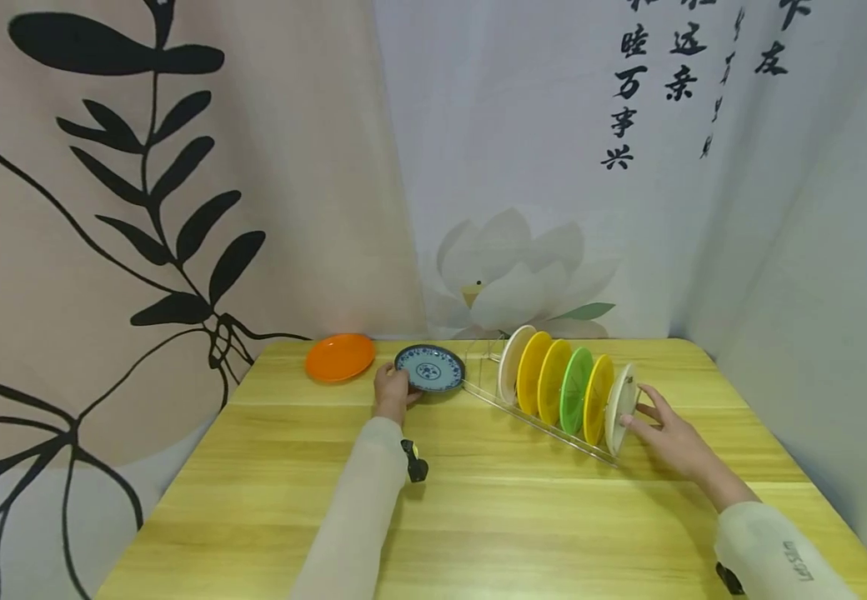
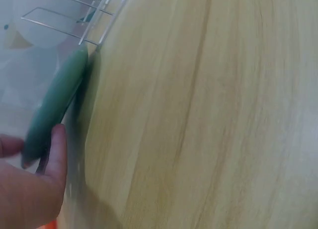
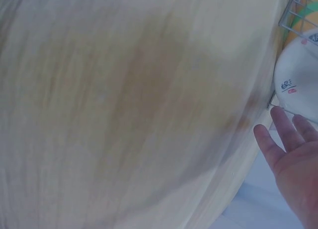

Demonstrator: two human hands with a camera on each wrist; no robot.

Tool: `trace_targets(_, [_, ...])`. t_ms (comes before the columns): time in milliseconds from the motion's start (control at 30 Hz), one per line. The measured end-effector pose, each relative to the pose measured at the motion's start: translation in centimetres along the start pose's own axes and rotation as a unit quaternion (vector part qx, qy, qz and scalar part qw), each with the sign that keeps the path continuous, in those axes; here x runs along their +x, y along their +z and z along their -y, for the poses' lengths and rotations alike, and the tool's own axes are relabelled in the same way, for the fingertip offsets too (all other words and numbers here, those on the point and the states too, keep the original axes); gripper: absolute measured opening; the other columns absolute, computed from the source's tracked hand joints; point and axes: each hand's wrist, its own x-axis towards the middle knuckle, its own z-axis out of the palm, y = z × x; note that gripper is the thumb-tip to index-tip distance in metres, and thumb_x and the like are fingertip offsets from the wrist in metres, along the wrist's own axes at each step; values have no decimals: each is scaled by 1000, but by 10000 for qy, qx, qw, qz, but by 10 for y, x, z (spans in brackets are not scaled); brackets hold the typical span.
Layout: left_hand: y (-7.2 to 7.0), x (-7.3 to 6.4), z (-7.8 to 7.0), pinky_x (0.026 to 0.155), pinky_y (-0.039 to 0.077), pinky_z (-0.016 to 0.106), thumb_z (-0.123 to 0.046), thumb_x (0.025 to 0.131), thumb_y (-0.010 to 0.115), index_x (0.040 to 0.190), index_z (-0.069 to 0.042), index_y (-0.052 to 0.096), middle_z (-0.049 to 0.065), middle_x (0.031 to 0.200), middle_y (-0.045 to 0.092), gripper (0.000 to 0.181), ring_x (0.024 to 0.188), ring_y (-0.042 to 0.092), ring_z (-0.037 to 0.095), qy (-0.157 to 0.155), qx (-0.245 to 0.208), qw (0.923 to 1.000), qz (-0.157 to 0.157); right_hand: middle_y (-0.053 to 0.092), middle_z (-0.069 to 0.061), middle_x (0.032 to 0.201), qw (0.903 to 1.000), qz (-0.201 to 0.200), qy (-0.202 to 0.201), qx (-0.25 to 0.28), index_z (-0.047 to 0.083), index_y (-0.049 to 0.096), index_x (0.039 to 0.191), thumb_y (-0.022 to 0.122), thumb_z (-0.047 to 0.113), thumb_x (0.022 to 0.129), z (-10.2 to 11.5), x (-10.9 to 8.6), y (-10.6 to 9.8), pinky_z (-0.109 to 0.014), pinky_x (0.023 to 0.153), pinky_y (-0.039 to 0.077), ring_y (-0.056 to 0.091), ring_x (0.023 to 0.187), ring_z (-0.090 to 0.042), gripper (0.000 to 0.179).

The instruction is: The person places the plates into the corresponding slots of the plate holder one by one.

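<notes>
My left hand point(image 1: 392, 390) pinches the near-left rim of a blue-and-white patterned plate point(image 1: 430, 368) with a dark edge. In the left wrist view that plate point(image 2: 57, 102) appears edge-on and tilted, with fingers point(image 2: 58, 149) on one side and the thumb on the other. A wire dish rack point(image 1: 531, 423) stands to its right, holding a row of upright plates. At the row's right end is a white plate point(image 1: 621, 408) with small printed marks. My right hand point(image 1: 669, 437) is beside this plate, fingers spread and extended; whether they touch it is unclear.
Along the rack stand another white plate point(image 1: 514, 365), several yellow plates point(image 1: 533, 372) and a green plate point(image 1: 575, 390). An orange plate point(image 1: 339, 357) lies at the table's far left. Behind the wooden table point(image 1: 523, 517) hangs a printed curtain point(image 1: 313, 167).
</notes>
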Motion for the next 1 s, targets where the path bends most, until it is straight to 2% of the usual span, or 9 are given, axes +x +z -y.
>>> trace_targets(100, [1, -2, -1, 93, 54, 47, 3, 94, 53, 158, -11, 23, 26, 141, 45, 72, 112, 59, 39, -24, -236, 9993, 278, 31, -33, 151, 10000, 2, -1, -11, 12, 2, 160, 46, 54, 101, 0, 0, -2, -79, 94, 29, 34, 128, -62, 84])
trace_targets(267, [1, -2, -1, 95, 52, 46, 8, 91, 56, 158, -16, 24, 26, 135, 50, 78, 108, 61, 37, -30, -344, 9978, 572, 30, -34, 151, 10000, 28, 16, 1, 11, 2, 159, 46, 54, 101, 0, 0, -3, -79, 95, 28, 33, 129, -63, 85])
trace_targets(567, [-5, -2, 0, 89, 55, 43, 9, 91, 54, 158, -13, 24, 27, 132, 51, 77, 97, 62, 32, 98, -290, 9968, 743, 30, -35, 151, 10000, 70, 26, -57, 12, 1, 160, 45, 54, 102, -2, 1, -2, -80, 94, 29, 32, 129, -63, 84])
trace_targets(767, [-11, 0, 1, 81, 58, 36, 11, 90, 56, 159, -12, 21, 30, 133, 51, 81, 97, 63, 31, 67, -512, 9950, 857, 30, -35, 151, 9999, 83, 5, -105, 12, 1, 160, 45, 54, 102, -1, 0, -1, -81, 92, 30, 34, 127, -64, 84])
trace_targets(867, [-13, -1, -1, 82, 58, 36, 12, 91, 57, 159, -13, 20, 32, 133, 50, 81, 100, 63, 33, 40, -600, 9936, 961, 30, -35, 150, 9999, 87, -17, -104, 12, 1, 160, 45, 53, 102, -1, 1, -1, -81, 92, 30, 34, 127, -64, 83])
trace_targets(1000, [-20, -4, -7, 88, 57, 41, 12, 91, 57, 159, -14, 19, 32, 132, 49, 81, 97, 63, 32, 33, -662, 9921, 1066, 30, -35, 150, 9999, 83, -38, -109, 13, 2, 160, 45, 53, 102, -1, 2, 0, -81, 92, 30, 34, 127, -64, 82])
